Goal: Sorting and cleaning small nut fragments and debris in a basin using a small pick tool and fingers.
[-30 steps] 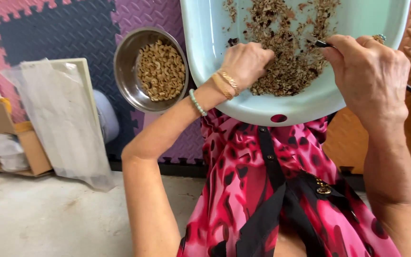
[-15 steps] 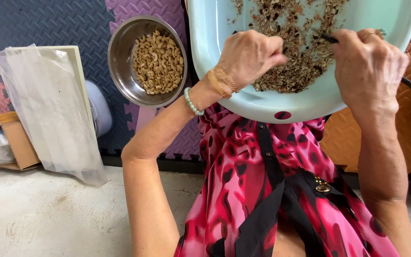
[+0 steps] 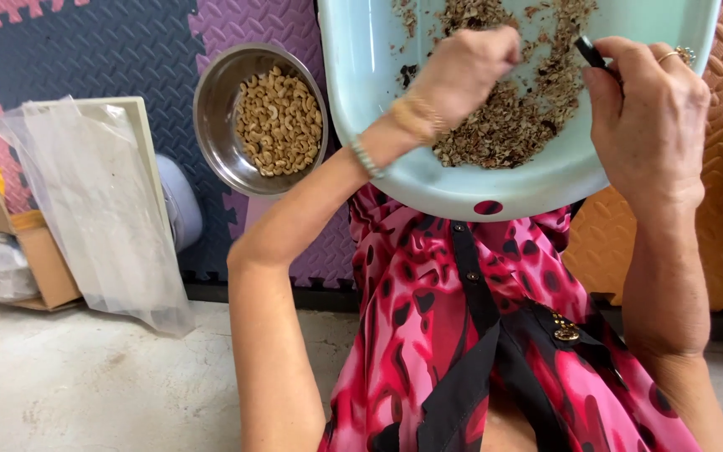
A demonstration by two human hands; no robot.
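Head view looks down over my lap: a pale green basin [image 3: 546, 180] rests tilted on my knees, on the pink and black dress, and holds a heap of brown shells and husk bits [image 3: 508, 117]. My left hand [image 3: 466, 71] is curled over that heap, fingertips pinched together as if on a small piece, though I cannot see what, if anything, sits between them. My right hand [image 3: 650, 117] is clenched around a thin dark tool [image 3: 592, 54]; only its black end shows above the fingers, and it points into the basin near the rim.

To my left, on the foam floor mats [image 3: 69, 59], stands a steel bowl [image 3: 215, 134] part filled with pale cashew kernels [image 3: 279, 121], just beside the basin's edge but apart from it. Further left lie a clear plastic bag [image 3: 102, 209] over a flat board and an open cardboard box [image 3: 18, 251].

What worries me is the basin: it leans on my lap with neither hand gripping it, so I judge a hard push into the heap could tip it and spill shells onto the concrete floor [image 3: 85, 385]. The tool tip works close to my left fingers, and a slip could nick them. A kernel carried across the gap might drop beside the bowl.
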